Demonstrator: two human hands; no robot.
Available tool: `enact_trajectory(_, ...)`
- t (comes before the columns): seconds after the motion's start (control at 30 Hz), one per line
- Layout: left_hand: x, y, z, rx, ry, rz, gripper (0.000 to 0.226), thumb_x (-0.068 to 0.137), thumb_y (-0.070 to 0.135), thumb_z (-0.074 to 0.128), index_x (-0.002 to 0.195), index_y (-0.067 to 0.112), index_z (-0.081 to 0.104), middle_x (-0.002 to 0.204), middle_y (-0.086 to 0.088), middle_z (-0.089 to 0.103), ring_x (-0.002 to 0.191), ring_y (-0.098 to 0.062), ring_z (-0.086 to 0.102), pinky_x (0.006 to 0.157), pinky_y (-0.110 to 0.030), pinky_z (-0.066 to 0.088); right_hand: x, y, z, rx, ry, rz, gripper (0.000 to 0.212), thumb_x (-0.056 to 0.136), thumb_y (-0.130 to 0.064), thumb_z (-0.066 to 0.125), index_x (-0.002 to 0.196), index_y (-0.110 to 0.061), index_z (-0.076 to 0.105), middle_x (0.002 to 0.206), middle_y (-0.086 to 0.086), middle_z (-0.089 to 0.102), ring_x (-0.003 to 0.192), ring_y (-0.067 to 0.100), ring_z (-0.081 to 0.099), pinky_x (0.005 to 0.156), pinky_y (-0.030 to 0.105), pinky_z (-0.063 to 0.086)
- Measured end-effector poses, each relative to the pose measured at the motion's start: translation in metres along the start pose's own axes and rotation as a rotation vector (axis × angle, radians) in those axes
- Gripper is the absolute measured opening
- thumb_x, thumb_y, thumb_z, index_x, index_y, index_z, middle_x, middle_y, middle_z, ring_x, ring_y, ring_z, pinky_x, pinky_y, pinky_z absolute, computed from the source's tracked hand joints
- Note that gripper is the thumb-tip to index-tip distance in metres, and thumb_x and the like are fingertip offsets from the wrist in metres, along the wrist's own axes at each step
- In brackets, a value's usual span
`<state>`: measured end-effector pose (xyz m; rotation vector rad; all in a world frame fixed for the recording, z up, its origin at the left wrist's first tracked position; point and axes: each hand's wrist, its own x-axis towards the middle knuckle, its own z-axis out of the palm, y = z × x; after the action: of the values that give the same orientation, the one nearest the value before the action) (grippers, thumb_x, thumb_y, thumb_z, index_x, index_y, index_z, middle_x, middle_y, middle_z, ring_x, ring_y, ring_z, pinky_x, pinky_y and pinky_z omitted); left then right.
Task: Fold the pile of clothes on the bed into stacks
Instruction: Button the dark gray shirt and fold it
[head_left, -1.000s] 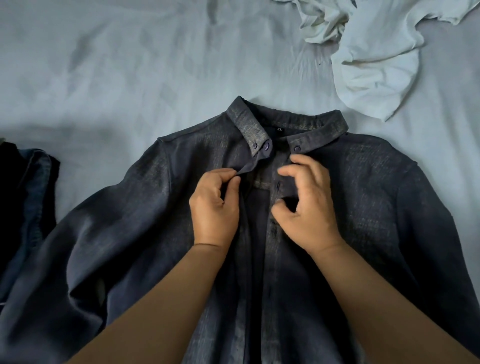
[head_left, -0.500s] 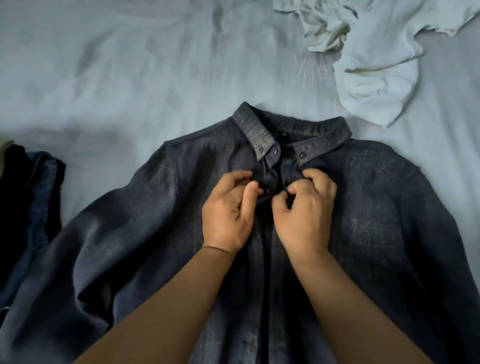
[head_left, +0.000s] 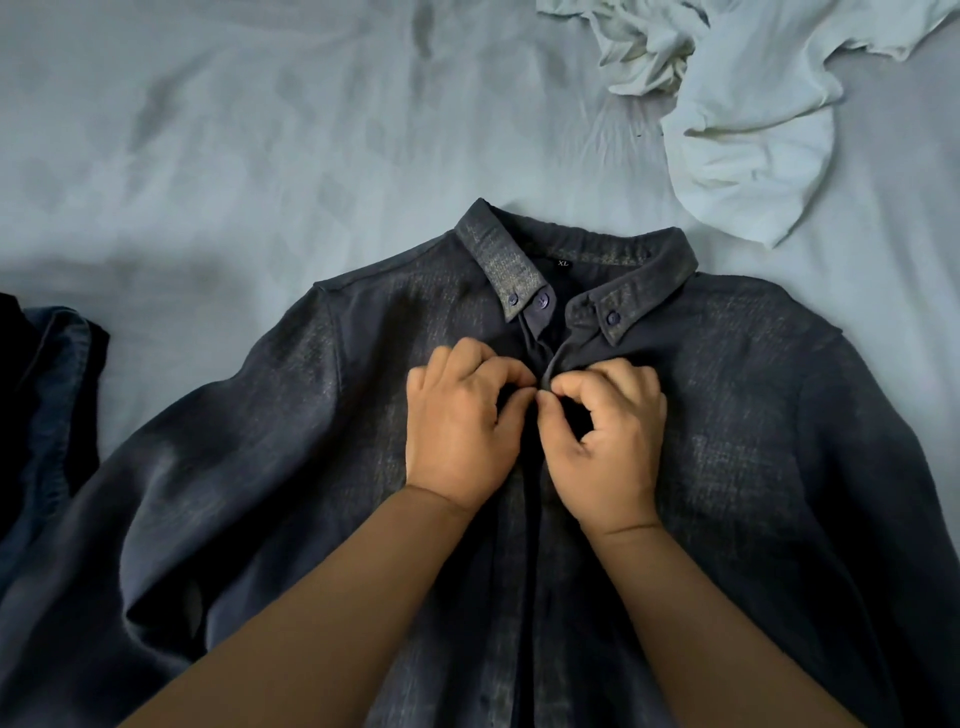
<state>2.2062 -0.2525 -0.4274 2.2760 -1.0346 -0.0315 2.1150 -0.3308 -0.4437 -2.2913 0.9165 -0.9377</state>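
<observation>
Since half a second ago I note both hands shifted slightly down the placket, thumbs now meeting just below the collar. Left hand (head_left: 462, 421) has fingers curled, pinching the left front edge of the dark shirt (head_left: 779, 441); right hand (head_left: 608, 431) pinches the right edge, touching the left. Shirt lies flat, front up, on the pale bed sheet (head_left: 234, 156). White garment (head_left: 748, 130) crumpled at upper right; denim piece (head_left: 52, 395) at left edge.
</observation>
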Motion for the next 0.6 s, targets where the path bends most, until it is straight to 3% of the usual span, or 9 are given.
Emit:
enact_trajectory(0.13,0.005,0.001,-0.009,-0.082,-0.109,-0.020,0.017,0.080,0.037,0.055,0.082,0.026,0.069,0.082,0.016,0.055,0.083,-0.011,0.054,0.073,-0.023,0.024,-0.001,0.001,0.001,0.037,0.022,0.029,0.019,0.079,-0.027,0.059,0.075,-0.011,0.067,0.078,0.002,0.060,0.081,0.018,0.046,0.074,0.035,0.037)
enact_trajectory(0.33,0.011,0.016,-0.016,-0.192,-0.234,-0.141,0.008,0.087,0.029,0.059,0.080,0.032,0.062,0.084,0.013,0.065,0.087,-0.006,0.058,0.090,-0.025,0.026,-0.002,0.002,-0.001,0.142,0.052,0.039,0.020,0.079,-0.022,0.055,0.075,-0.006,0.065,0.077,0.003,0.059,0.081,0.016,0.047,0.072,0.039,0.043)
enact_trajectory(0.4,0.012,0.021,-0.017,-0.262,-0.263,-0.199,0.015,0.087,0.024,0.063,0.077,0.034,0.059,0.078,0.015,0.064,0.081,-0.003,0.059,0.099,-0.033,0.033,-0.002,0.003,-0.003,0.190,0.055,0.057,0.020,0.080,-0.019,0.052,0.076,-0.004,0.065,0.078,0.001,0.058,0.081,0.016,0.047,0.072,0.039,0.044)
enact_trajectory(0.6,0.009,0.022,-0.012,-0.457,-0.240,-0.291,0.007,0.076,0.036,0.063,0.070,0.037,0.065,0.072,0.021,0.067,0.072,0.002,0.061,0.093,-0.048,0.044,-0.001,0.008,-0.006,0.260,0.026,0.084,0.016,0.079,-0.015,0.051,0.079,-0.006,0.064,0.083,-0.009,0.055,0.083,0.013,0.049,0.077,0.032,0.044)
